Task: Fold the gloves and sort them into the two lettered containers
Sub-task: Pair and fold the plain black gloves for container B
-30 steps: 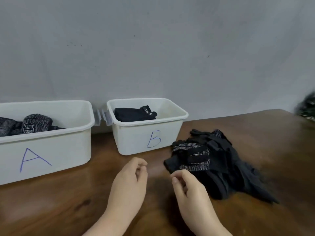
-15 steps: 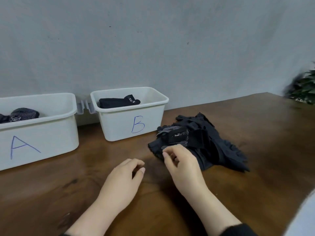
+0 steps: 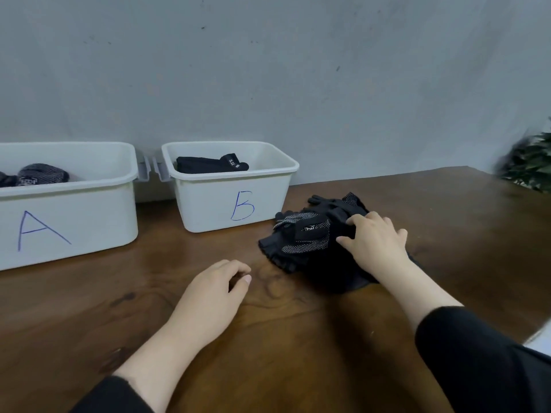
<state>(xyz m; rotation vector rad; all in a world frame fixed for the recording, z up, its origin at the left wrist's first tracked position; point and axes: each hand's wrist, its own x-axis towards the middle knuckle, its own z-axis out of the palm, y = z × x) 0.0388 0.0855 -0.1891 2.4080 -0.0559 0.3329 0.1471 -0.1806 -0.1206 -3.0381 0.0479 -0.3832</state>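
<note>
The right hand (image 3: 376,244) rests with spread fingers on the glove pile (image 3: 310,242) at three o'clock of the loosely curled, empty left hand (image 3: 213,296).

Blue handwritten "A" on left white container (image 3: 74,210), "B" on right container (image 3: 208,204) (glove labels unreadable)

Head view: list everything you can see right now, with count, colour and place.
container A: one, white, far left on the table, patterned grey-black gloves inside.
container B: one, white, right of A, folded black glove inside.
glove pile: count unclear, black, some with white dots, right of B.
table: one, dark brown wood.
wall: grey, behind.
plant: one, green, far right edge.
left hand: loosely curled, holding nothing, above the table.
right hand: on the pile, fingers spread over it.
</note>
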